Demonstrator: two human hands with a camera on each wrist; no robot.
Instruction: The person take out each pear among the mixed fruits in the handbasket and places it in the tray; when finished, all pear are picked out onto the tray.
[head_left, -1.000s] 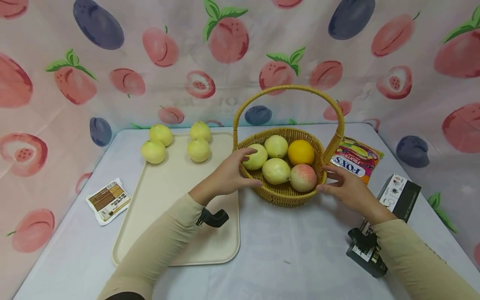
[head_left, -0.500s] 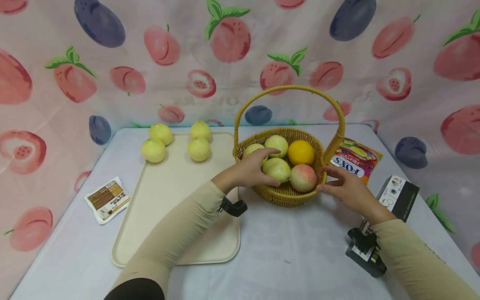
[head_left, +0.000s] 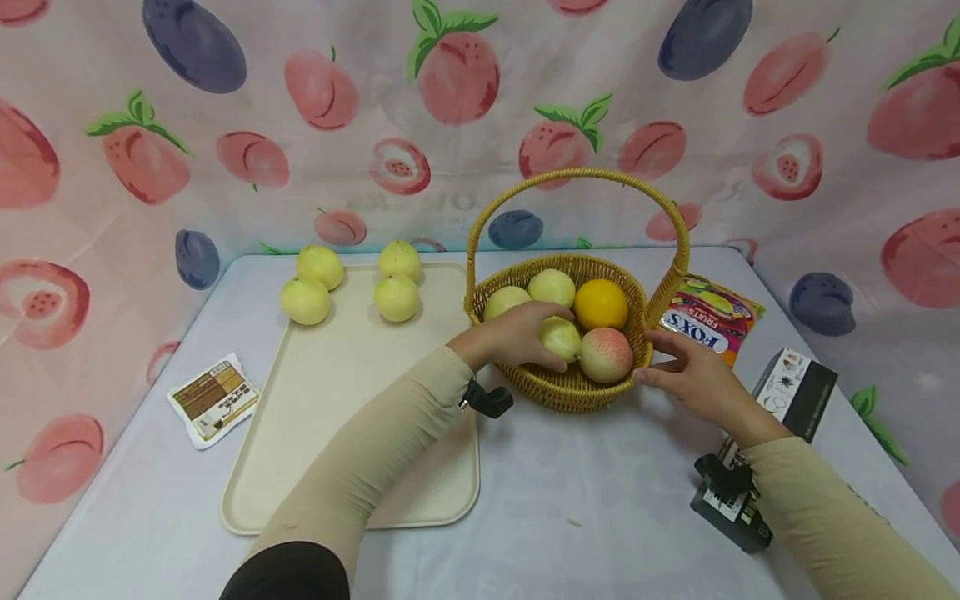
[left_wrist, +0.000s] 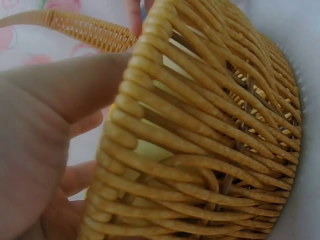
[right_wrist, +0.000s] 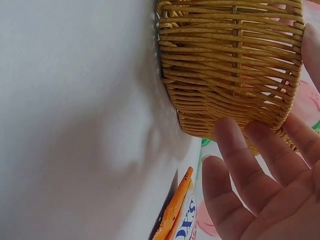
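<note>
A woven wicker basket (head_left: 573,396) with a tall arched handle holds several fruits. My left hand (head_left: 525,335) reaches over its left rim, thumb in front and fingers behind, gripping a pale yellow-green fruit (head_left: 562,338). Beside that fruit lie a pink-red peach (head_left: 606,356), an orange (head_left: 601,304) and two more pale green fruits. In the left wrist view, the basket wall (left_wrist: 200,130) hides most of the held fruit. My right hand (head_left: 697,379) holds the basket's right side near the handle's base. In the right wrist view, its thumb is at the rim and fingertips (right_wrist: 227,131) lie against the outer wall.
A cream tray (head_left: 352,433) lies left of the basket, with two pale yellow-green fruits on it and two at its back-left corner. A brown-and-white packet (head_left: 215,402) lies farther left. At right are a FOX'S candy bag (head_left: 708,321) and a black-and-white box (head_left: 798,396) under my right forearm.
My left hand has moved right from the basket's left rim, past the leftmost fruit, and closed around the front pale green fruit. My right hand and the basket have stayed put.
</note>
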